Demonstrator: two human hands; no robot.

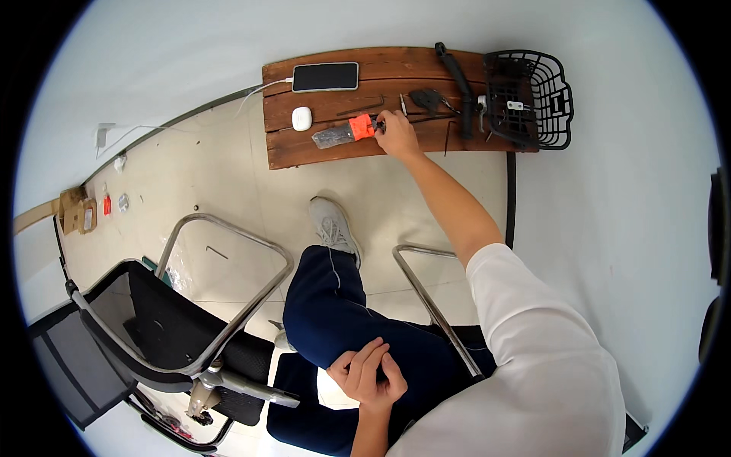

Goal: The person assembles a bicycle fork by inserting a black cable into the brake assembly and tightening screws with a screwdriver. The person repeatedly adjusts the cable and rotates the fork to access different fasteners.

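My right hand [397,135] reaches to the near side of a slatted wooden bench [278,157]. Its fingers are closed around a dark end beside the orange part of a long packet [360,127]; the fingers cover what exactly they grip. Clear, crinkled plastic forms the packet's left end. Over my dark blue trousers, my left hand [368,375] hangs with its fingers loosely curled and a little apart, and I see nothing in it. Near the right hand lie a thin silver tool [403,104], a dark hex key [361,110] and a flat black part [429,99].
A black wire basket [565,103] takes up the bench's right end, beside a black bar [458,76]. On the left are a phone [326,76] on a white cable and a white earbud case [301,118]. A metal-armed black chair [164,324] stands to my left; small boxes [75,211] sit on the floor.
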